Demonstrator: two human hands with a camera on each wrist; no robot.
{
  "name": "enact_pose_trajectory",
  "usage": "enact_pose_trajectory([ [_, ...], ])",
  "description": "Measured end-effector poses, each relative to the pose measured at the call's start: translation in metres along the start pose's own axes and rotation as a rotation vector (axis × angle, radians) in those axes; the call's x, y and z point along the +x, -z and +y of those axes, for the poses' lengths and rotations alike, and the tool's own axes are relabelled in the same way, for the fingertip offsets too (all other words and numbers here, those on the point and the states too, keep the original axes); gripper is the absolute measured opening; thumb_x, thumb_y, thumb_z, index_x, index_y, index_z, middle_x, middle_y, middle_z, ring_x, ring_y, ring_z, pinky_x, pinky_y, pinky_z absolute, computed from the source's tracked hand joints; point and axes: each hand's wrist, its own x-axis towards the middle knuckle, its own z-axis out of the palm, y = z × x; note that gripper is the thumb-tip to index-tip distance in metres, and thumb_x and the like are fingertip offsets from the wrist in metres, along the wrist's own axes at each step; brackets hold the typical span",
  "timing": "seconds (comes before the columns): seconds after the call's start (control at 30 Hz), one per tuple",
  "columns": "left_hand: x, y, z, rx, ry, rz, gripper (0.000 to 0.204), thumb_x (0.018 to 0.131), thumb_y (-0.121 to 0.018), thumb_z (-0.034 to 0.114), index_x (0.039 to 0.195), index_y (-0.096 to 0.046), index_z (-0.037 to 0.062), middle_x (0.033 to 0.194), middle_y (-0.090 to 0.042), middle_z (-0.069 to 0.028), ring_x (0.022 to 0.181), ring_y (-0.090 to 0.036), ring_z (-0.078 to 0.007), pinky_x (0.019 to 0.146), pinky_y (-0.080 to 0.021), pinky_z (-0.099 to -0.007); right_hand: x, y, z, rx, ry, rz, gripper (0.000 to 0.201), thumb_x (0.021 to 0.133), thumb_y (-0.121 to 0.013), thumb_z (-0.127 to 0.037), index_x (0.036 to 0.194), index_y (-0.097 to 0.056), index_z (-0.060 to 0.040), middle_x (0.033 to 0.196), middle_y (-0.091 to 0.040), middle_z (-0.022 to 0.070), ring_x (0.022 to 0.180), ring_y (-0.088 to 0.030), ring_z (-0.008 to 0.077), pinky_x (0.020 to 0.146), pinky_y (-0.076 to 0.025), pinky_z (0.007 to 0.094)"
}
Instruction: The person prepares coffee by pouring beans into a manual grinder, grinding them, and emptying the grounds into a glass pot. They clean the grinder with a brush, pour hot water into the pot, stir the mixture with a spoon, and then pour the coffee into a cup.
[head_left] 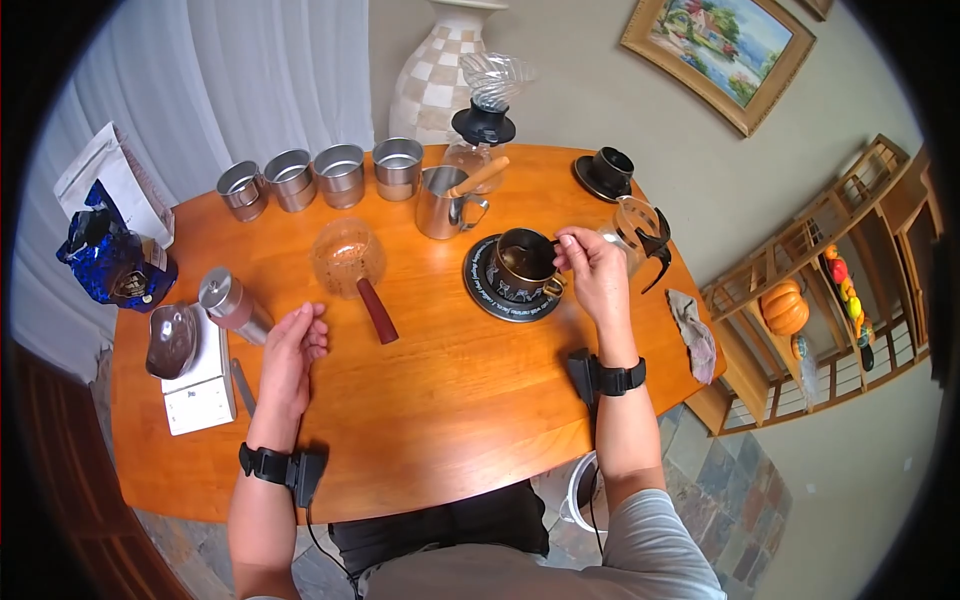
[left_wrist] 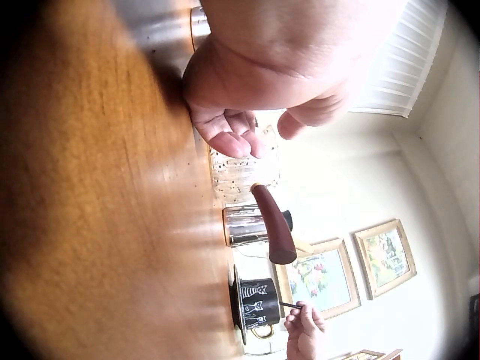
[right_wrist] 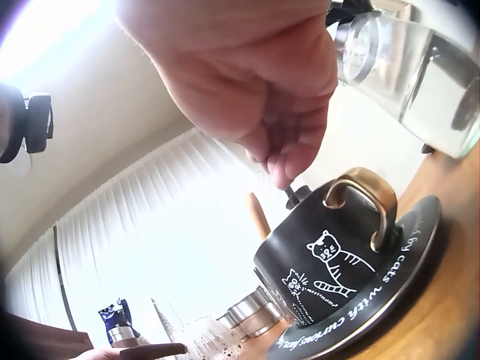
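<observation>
My right hand (head_left: 597, 280) pinches a thin dark stick (left_wrist: 291, 305) whose lower end goes into a black cup (right_wrist: 322, 255) with white cat drawings and a gold handle. Dark liquid shows inside the cup in the head view. The cup stands on a black saucer (head_left: 481, 297) with white lettering. My left hand (head_left: 290, 360) rests by the table, fingers loosely bent and holding nothing. Nearest to it are a steel grinder (head_left: 236, 305) and a speckled glass vessel (head_left: 345, 262) with a dark red handle (head_left: 377, 312).
Several metal cups (head_left: 339, 176) line the back, beside a steel pitcher (head_left: 436, 214) and a glass dripper (head_left: 490, 90). A glass server (head_left: 630, 228), another black cup (head_left: 611, 168) and a cloth (head_left: 690, 330) are at right. A white scale (head_left: 200, 390) and bags (head_left: 120, 260) are at left.
</observation>
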Motion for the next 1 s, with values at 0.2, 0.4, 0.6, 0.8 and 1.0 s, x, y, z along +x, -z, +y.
enact_pose_trajectory([
  [0.2,0.000,0.001,-0.001,-0.011,-0.013,-0.018,0.027,0.100,-0.053,0.029,0.104,-0.062,0.0046,0.079,-0.059,0.0018,0.070,-0.053,-0.0070,0.065,-0.043,-0.0203,-0.001,0.002,-0.005,-0.060,0.000,-0.024,0.015,0.093,-0.060,-0.008,0.094,-0.066,0.0049,0.073,-0.064,0.0101,0.060,-0.062,0.0141,0.057,-0.050,0.0267],
  [0.4,-0.001,-0.001,0.001,0.000,-0.006,0.002,0.027,0.100,-0.053,0.030,0.103,-0.062,0.0046,0.079,-0.059,0.0016,0.069,-0.053,-0.0069,0.065,-0.043,-0.0200,-0.001,0.006,-0.009,-0.137,0.032,0.016,0.015,0.093,-0.060,-0.007,0.095,-0.067,0.0051,0.075,-0.065,0.0103,0.061,-0.063,0.0137,0.058,-0.050,0.0262],
  [0.6,0.000,0.000,-0.001,-0.005,-0.011,0.001,0.027,0.100,-0.054,0.029,0.103,-0.062,0.0044,0.078,-0.059,0.0016,0.070,-0.054,-0.0071,0.065,-0.044,-0.0202,-0.003,-0.003,-0.004,0.048,0.013,-0.022,0.014,0.093,-0.060,-0.008,0.094,-0.067,0.0044,0.072,-0.065,0.0101,0.061,-0.063,0.0133,0.058,-0.050,0.0269],
  [0.8,0.001,0.002,-0.003,-0.025,-0.018,-0.010,0.029,0.100,-0.053,0.029,0.104,-0.064,0.0027,0.077,-0.059,0.0020,0.069,-0.054,-0.0070,0.064,-0.044,-0.0203,-0.001,0.008,-0.005,-0.094,-0.052,-0.011,0.014,0.093,-0.061,-0.007,0.094,-0.067,0.0048,0.076,-0.066,0.0107,0.060,-0.063,0.0135,0.057,-0.050,0.0270],
  [1.0,0.000,0.001,-0.002,-0.025,-0.016,-0.005,0.028,0.100,-0.053,0.029,0.104,-0.063,0.0028,0.077,-0.059,0.0019,0.069,-0.054,-0.0072,0.064,-0.044,-0.0204,-0.002,0.004,-0.004,-0.092,0.069,0.053,0.014,0.092,-0.061,-0.010,0.092,-0.066,0.0039,0.073,-0.064,0.0118,0.059,-0.062,0.0161,0.056,-0.049,0.0284],
])
